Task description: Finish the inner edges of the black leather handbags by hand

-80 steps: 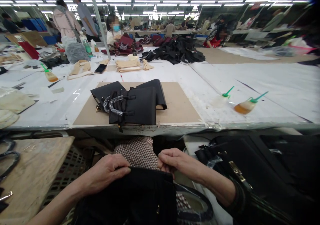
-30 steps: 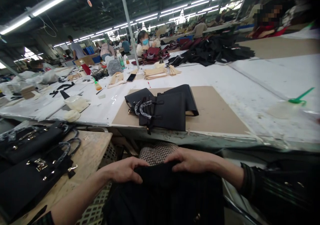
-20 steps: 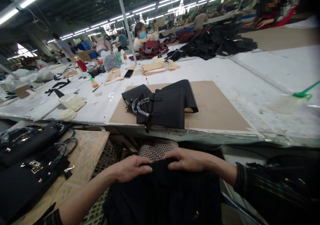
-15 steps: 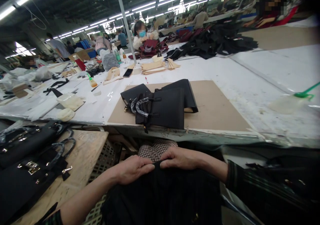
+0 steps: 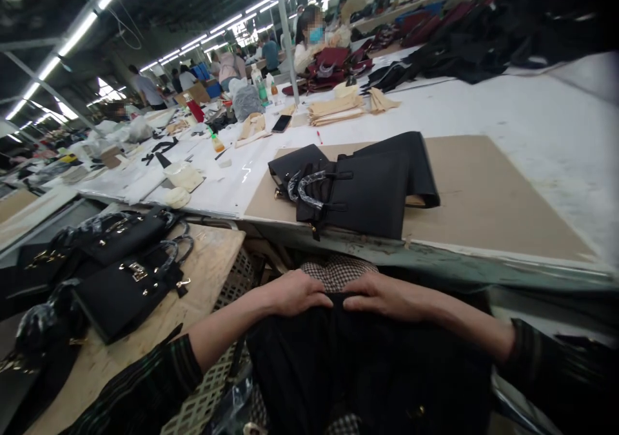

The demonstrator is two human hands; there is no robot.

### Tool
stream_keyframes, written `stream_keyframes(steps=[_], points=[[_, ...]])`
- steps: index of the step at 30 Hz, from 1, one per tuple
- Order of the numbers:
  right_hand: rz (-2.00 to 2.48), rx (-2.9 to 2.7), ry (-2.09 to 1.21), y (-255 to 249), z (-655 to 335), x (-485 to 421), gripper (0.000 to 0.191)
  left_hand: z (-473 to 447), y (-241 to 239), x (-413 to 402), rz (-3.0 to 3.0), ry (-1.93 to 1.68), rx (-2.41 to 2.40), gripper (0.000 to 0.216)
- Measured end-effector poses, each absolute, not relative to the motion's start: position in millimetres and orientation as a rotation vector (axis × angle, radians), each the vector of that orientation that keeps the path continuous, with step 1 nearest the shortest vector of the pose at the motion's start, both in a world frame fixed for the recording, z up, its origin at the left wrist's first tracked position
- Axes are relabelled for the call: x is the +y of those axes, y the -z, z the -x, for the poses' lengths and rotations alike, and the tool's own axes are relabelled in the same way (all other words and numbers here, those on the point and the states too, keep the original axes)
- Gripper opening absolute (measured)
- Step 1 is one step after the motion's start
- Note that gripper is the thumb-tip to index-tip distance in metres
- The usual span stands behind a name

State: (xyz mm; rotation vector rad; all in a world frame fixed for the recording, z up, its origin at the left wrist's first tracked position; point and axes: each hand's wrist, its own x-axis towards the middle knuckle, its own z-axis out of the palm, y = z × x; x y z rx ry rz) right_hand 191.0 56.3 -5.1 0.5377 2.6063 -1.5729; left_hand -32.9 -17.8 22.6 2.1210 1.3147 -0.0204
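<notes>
In the head view, a black bag (image 5: pixel 294 351) lies at six o'clock over the checked cloth (image 5: pixel 338 274) on the lap. The left hand (image 5: pixel 302 293) pinches its upper edge at the bag's eleven o'clock; the right hand (image 5: pixel 380 296) grips that edge at twelve, thumbs nearly meeting. Uneven pulling could crease the soft edge, and a slack pinch could let the bag slide off the lap. At one o'clock, stacked bags (image 5: pixel 370 193) reach the worktable's (image 5: pixel 488 254) front edge, so a knock might tip one off. At eight, the left sleeve (image 5: pixel 149 383) could catch a zip pull (image 5: pixel 184 285).
</notes>
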Motion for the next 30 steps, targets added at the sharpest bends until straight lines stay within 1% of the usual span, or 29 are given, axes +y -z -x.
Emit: stream_keyframes(steps=[5,10,12,14,16,18,26,30], points=[[-0.397,2.638,1.427,2.9,-175.2,54.8,0.042,28.5,-31.2,-23.4,-2.295,0.105,1.412,0.046],[-0.411,2.598,1.458,-6.7,-178.6,55.2,0.036,53.6,-57.7,-49.6,-1.958,0.117,1.523,0.04],[-0.442,2.582,1.475,-9.8,-183.8,54.9,0.037,63.3,-70.3,-68.1,-1.819,0.093,1.604,0.042],[-0.48,2.593,1.465,-10.2,-188.5,54.6,0.038,68.0,-80.5,-87.6,-1.741,0.033,1.665,0.042],[-0.512,2.591,1.469,-7.4,-192.2,54.5,0.039,67.8,-86.3,-104.9,-1.712,-0.061,1.708,0.037],[-0.532,2.579,1.504,-2.7,-194.7,54.9,0.039,65.0,-86.4,-118.3,-1.679,-0.169,1.754,0.034],[-0.551,2.468,1.66,5.5,-195.3,55.8,0.041,58.2,-55.8,-135.3,-1.571,-0.507,1.836,0.041],[-0.535,2.52,1.545,-2.6,-191.7,58.3,0.044,56.6,-52.3,-131.1,-1.596,-0.578,1.809,0.041]])
